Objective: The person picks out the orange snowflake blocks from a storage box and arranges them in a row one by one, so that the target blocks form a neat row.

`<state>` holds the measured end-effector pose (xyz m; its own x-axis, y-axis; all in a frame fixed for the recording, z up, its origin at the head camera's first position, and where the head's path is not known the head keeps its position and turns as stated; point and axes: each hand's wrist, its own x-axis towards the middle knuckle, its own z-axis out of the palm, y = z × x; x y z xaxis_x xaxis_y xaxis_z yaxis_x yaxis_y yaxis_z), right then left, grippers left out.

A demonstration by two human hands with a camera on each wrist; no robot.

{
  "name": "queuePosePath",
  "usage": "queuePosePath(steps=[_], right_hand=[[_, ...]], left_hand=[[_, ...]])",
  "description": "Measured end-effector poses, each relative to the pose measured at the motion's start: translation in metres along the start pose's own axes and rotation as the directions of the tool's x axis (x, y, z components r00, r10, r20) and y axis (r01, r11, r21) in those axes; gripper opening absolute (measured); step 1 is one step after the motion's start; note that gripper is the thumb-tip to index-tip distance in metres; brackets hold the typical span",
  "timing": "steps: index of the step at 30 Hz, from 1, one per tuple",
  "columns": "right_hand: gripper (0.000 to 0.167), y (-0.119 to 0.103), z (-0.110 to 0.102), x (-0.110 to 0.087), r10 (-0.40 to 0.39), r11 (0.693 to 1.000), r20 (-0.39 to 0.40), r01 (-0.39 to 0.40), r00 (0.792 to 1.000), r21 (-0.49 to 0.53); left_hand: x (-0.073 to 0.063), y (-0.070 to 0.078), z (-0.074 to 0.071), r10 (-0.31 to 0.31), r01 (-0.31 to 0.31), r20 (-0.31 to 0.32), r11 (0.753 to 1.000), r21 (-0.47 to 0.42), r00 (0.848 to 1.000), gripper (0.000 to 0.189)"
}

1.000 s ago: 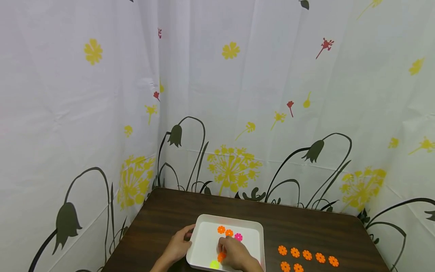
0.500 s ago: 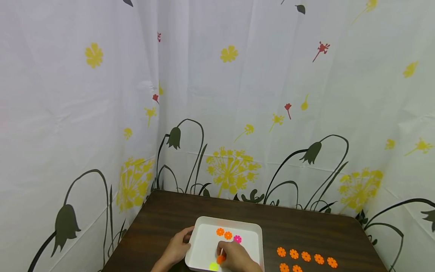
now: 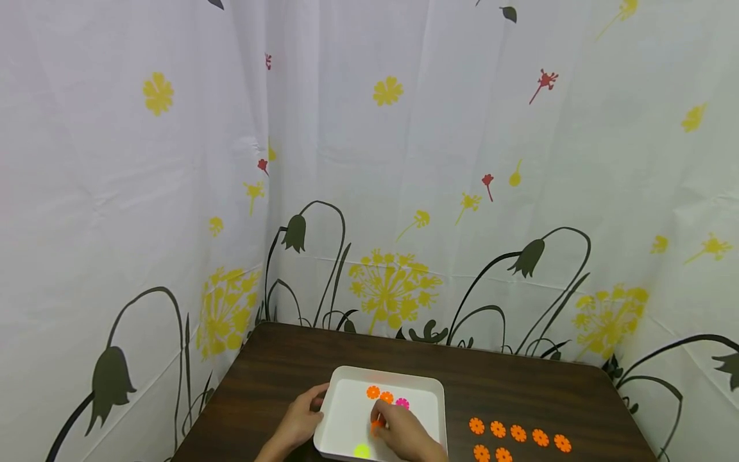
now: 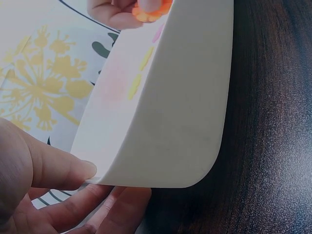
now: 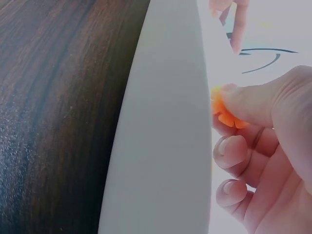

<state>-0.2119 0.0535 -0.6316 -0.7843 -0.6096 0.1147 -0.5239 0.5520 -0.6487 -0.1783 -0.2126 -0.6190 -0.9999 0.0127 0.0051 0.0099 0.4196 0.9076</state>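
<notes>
My left hand [image 3: 301,416] grips the left side of a white tray [image 3: 345,420]. Its thumb lies over the rim and its fingers are on the outside, plain in the left wrist view. Over the tray, my right hand [image 3: 403,431] pinches an orange flower-shaped disc [image 5: 225,111] between thumb and fingers. Beyond that hand, an orange disc [image 3: 373,391], a second orange disc [image 3: 386,396] and a pink disc [image 3: 403,403] lie in a row in the tray. A yellow-green piece [image 3: 362,451] is near the tray's front. Part of the tray is hidden by the right hand.
Orange flower discs [image 3: 518,433] are laid out in two rows on the dark wooden table [image 3: 277,359], right of the tray. A white curtain [image 3: 323,147] with printed flowers hangs behind and beside the table.
My right hand has moved slightly toward the back of the tray with the orange disc in its fingers. The left hand stays on the tray's side. The head view has shifted a little.
</notes>
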Motion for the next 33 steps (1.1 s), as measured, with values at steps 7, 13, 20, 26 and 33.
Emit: queuePosePath(steps=[7, 13, 20, 26, 33], right_hand=[[0.015, 0.003, -0.011, -0.006, -0.001, 0.999, -0.051, 0.003, 0.999, 0.048], [0.012, 0.007, -0.024, -0.012, 0.072, 0.990, -0.041, -0.066, 0.997, 0.128], [0.009, 0.014, -0.041, -0.020, 0.174, 0.973, -0.021, -0.168, 0.985, 0.155], [0.009, 0.022, -0.055, -0.028, 0.255, 0.955, -0.024, -0.248, 0.967, 0.163], [0.009, 0.030, -0.064, -0.038, 0.252, 0.957, -0.072, -0.237, 0.965, 0.165]], left_hand=[[0.000, 0.001, 0.000, -0.016, 0.016, 0.001, 1.000, 0.013, 1.000, 0.064], [-0.001, 0.001, 0.000, -0.020, 0.021, -0.009, 0.999, 0.024, 1.000, 0.064], [0.001, -0.001, 0.000, -0.025, 0.025, -0.001, 1.000, 0.010, 1.000, 0.064], [0.002, -0.004, -0.001, -0.021, 0.021, -0.001, 1.000, 0.003, 1.000, 0.064], [0.002, -0.003, -0.001, -0.015, 0.015, 0.001, 1.000, 0.007, 1.000, 0.063]])
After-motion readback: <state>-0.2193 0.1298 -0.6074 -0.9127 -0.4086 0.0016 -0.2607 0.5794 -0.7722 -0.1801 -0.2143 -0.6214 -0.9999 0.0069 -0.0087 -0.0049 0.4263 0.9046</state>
